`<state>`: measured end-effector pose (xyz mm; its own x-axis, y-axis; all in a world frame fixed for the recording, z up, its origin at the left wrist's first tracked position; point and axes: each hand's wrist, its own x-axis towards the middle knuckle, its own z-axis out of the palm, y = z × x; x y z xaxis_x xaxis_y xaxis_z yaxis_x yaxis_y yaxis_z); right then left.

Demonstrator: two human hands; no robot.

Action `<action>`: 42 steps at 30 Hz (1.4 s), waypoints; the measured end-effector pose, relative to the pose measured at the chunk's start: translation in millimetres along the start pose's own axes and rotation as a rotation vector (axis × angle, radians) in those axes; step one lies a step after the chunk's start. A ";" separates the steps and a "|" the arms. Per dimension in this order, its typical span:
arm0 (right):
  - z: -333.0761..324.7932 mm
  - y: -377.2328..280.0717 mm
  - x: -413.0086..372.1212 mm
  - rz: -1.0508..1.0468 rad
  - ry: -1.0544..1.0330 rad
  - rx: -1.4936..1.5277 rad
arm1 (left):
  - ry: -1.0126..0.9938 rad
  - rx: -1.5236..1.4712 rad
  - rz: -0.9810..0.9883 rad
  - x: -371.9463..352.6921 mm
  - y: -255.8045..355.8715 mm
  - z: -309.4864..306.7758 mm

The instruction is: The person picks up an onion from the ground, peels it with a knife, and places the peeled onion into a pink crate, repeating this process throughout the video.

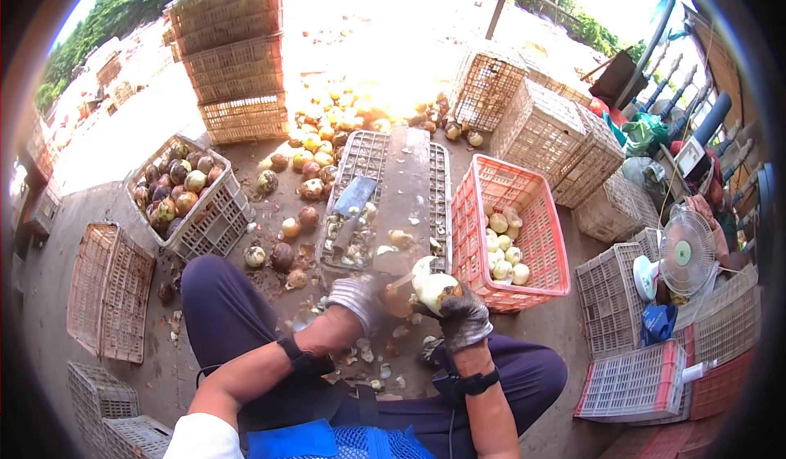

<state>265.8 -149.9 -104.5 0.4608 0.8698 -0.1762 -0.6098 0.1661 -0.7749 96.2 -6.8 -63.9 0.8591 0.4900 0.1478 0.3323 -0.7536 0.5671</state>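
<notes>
My right hand [465,320], in a dark grey glove, is wrapped around a large pale onion [436,289]. Loose white layers stand up from the onion's top, and a brown patch shows near my fingers. Motion smears my left hand [354,302], in a light striped glove. It is closed beside the onion, with a blurred, thin streak reaching toward it; I cannot tell what it holds. Beyond my hands, a long wooden board [405,180] lies across an upturned crate [442,201]. A wide-bladed cleaver [354,197] rests left of the board among peel scraps.
A red crate [550,250] at right holds peeled onions [503,250]. On the left, a grey crate [214,234] carries unpeeled ones. More onions [315,164] are heaped on the ground ahead. Stacked crates [233,58] stand behind. A fan [686,250] is at far right.
</notes>
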 end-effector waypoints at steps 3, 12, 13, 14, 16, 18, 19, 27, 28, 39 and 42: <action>7.7 -3.3 -4.4 -0.049 0.040 -0.066 | -0.089 -0.044 -0.045 10.3 -15.0 10.3; 21.8 -15.3 -11.3 -0.078 -0.076 0.007 | -0.331 -0.475 -0.215 17.6 -0.7 -15.1; 12.7 -8.5 -5.6 -0.110 -0.062 -0.073 | -0.289 -0.542 -0.185 16.5 2.4 -16.8; 11.1 -7.1 -7.4 -0.157 -0.038 -0.237 | -0.247 -0.598 -0.073 15.4 -3.2 -11.5; 15.3 -9.2 -16.3 -0.262 0.030 -0.650 | -0.108 -0.720 0.165 16.3 -14.7 1.1; 24.8 -8.7 -17.5 -0.207 -0.053 -0.514 | -0.016 -0.883 0.249 14.2 -22.1 7.1; 29.0 -9.2 -18.4 -0.073 -0.106 -0.136 | -0.082 -1.090 0.028 11.4 -20.1 7.8; 34.7 13.6 -7.6 -0.109 -0.183 -0.386 | -0.004 -0.126 0.263 9.3 -20.1 -11.6; 40.3 12.6 -9.1 -0.073 -0.227 -0.297 | -0.012 -0.288 0.148 9.7 -18.3 -13.7; 31.7 27.9 4.3 -0.060 -0.133 -0.744 | 0.095 -1.246 -0.187 12.6 -17.3 10.7; 35.5 23.7 3.8 0.235 -0.096 -0.059 | 0.069 -0.700 0.054 14.2 -26.2 24.2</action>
<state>230.2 -126.1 -102.0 0.2460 0.9219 -0.2992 -0.6531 -0.0705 -0.7540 109.1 9.4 -96.2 0.8329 0.5042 0.2282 -0.0583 -0.3301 0.9421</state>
